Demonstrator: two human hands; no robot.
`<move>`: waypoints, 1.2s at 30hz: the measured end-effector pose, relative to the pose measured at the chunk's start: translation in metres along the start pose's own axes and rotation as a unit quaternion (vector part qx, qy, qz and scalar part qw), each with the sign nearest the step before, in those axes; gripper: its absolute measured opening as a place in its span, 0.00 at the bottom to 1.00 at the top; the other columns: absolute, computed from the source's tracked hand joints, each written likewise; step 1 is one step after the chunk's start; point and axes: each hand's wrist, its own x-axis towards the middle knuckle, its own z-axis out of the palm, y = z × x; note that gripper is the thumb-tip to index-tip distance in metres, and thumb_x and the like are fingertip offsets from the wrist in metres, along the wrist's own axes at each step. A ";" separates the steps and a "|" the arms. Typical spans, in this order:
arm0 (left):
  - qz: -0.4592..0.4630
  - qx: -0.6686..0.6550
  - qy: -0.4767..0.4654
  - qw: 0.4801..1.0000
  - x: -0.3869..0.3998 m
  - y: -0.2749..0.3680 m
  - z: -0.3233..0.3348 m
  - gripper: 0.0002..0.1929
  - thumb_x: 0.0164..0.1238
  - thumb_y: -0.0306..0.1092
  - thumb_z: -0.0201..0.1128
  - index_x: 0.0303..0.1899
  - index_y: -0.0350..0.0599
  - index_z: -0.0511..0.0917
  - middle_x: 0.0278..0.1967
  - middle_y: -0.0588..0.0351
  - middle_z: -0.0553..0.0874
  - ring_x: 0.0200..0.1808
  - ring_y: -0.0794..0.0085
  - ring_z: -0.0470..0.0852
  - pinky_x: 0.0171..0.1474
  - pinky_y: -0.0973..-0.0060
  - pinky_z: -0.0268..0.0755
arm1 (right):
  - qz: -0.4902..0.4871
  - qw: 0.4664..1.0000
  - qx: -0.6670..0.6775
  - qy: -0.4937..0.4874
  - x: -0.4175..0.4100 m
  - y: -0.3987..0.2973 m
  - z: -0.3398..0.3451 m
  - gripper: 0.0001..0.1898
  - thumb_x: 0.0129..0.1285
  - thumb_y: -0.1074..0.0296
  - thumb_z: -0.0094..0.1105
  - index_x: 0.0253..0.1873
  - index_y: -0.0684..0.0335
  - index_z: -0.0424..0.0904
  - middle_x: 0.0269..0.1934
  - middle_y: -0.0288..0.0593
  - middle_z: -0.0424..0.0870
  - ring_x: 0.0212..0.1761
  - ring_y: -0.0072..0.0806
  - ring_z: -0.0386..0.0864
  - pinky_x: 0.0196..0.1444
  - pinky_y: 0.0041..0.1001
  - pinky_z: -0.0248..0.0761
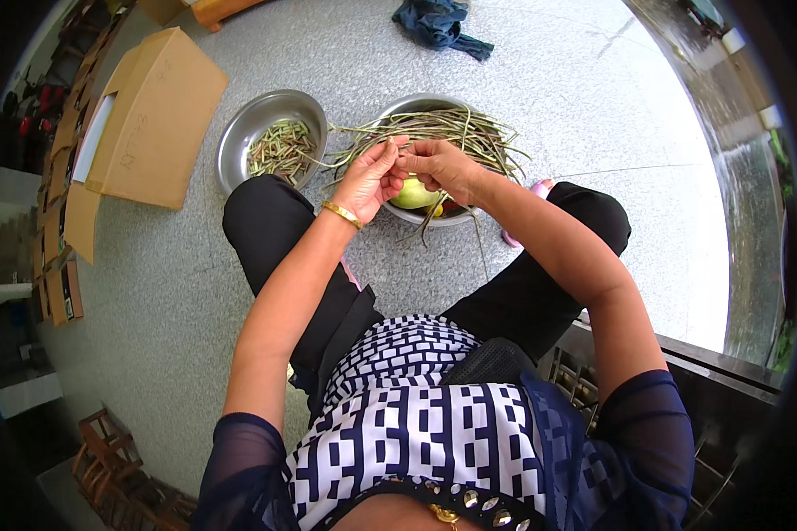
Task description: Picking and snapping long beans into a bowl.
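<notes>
My left hand (370, 178), with a gold bracelet at the wrist, meets my right hand (436, 167) above a metal basin (420, 103). Fingertips of both hands pinch close together; whatever lies between them is too small to make out. Long beans (478, 133) heap over that basin and hang past its rim. A pale green rounded vegetable (414, 194) shows beneath my hands, beside something yellow and red. To the left, a second metal basin (231, 143) holds short cut or snapped bean pieces (282, 149).
An opened cardboard box (159, 119) stands on the speckled floor at left. A dark blue cloth (438, 23) lies beyond the basins. Wooden chairs (109, 458) are at lower left, and a dark metal rack (710, 458) is at lower right.
</notes>
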 end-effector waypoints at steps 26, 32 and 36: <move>0.414 0.678 0.093 0.600 -0.003 -0.007 0.000 0.02 0.55 0.30 0.55 0.29 0.43 0.72 0.22 0.54 0.79 0.22 0.62 0.78 0.25 0.68 0.70 | 0.006 0.998 -0.057 0.022 0.006 0.007 -0.010 0.10 0.61 0.64 0.53 0.31 0.64 0.71 0.18 0.31 0.63 0.16 0.16 0.56 0.17 0.19 0.50; 0.402 0.661 0.115 0.623 -0.003 -0.004 0.001 0.02 0.54 0.29 0.54 0.27 0.44 0.71 0.21 0.52 0.78 0.23 0.60 0.78 0.25 0.67 0.68 | 0.012 1.000 -0.004 -0.002 0.004 0.005 -0.007 0.10 0.62 0.65 0.51 0.28 0.61 0.68 0.18 0.29 0.60 0.17 0.15 0.55 0.18 0.19 0.49; 0.403 0.636 0.146 0.642 -0.001 0.003 -0.004 0.02 0.54 0.29 0.55 0.28 0.44 0.73 0.20 0.51 0.78 0.22 0.59 0.78 0.24 0.67 0.68 | 0.016 0.999 0.026 -0.042 0.002 0.002 -0.007 0.08 0.62 0.66 0.49 0.29 0.59 0.68 0.18 0.28 0.59 0.17 0.15 0.53 0.19 0.18 0.47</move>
